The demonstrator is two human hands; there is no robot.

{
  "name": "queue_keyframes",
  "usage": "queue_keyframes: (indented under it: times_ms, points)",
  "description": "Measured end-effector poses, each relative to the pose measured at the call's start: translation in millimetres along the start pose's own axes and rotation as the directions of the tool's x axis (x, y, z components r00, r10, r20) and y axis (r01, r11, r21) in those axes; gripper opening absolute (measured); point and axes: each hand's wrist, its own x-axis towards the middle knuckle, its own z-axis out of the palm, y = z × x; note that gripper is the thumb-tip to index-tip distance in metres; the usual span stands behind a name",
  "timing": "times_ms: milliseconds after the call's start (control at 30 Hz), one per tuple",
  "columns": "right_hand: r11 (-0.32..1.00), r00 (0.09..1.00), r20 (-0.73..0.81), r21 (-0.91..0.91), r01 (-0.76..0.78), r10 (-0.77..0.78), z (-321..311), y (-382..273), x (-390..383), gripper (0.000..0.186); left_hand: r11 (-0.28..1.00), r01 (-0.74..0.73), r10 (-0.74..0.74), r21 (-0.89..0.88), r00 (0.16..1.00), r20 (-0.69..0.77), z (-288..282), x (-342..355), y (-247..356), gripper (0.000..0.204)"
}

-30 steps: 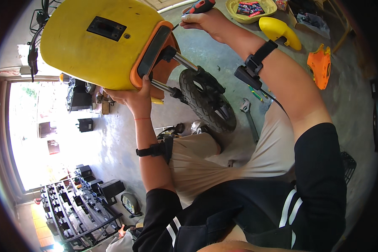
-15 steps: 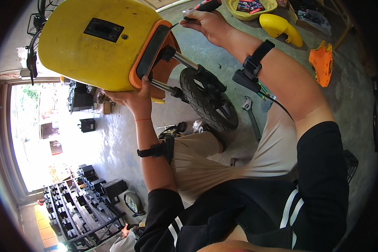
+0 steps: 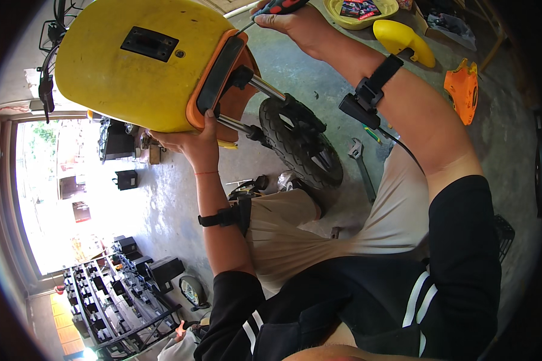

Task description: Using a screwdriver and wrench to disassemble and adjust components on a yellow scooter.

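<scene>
Student: Where is the yellow panel [image 3: 132,78], and how is it held?

Tutor: It fills the upper left, above the chrome fork tubes [image 3: 270,88] and front wheel [image 3: 287,144]. The left hand [image 3: 193,141] grasps its lower edge, thumb on the dark strip [image 3: 220,72] within the orange trim [image 3: 193,114], fingers along the side.

Student: And the right hand [image 3: 295,27]?

Tutor: Its fingers are wrapped about the handle of a screwdriver [image 3: 281,6], whose shaft slants to the trim's upper corner.

Student: What makes for good technique here?

Tutor: In our judgement, the left hand should brace the panel firmly against the push, and the shaft should point squarely at whatever it meets. Light pressure seems prudent, since a slip could score the trim.

Student: What remains unclear?

Tutor: The tip's seat is too small to make out; contact with a fastener cannot be confirmed. The picture's top edge crops panel and handle, the panel conceals some left fingertips, and glare washes out the doorway [image 3: 48,192].
</scene>
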Motion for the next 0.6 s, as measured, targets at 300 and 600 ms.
queue_keyframes:
  times_ms: [300,600]
  points:
    - [0.974,0.999,-0.024,-0.221,-0.043,0.038,13,-23,-20,0.031,1.0,0.016,-0.017,0.022,0.999,0.037,-2,-1,3,0.144]
    - [0.98,0.996,0.09,-0.198,-0.005,0.023,0,-23,16,0.011,0.999,-0.029,0.028,0.023,0.999,0.024,-3,1,4,0.147]
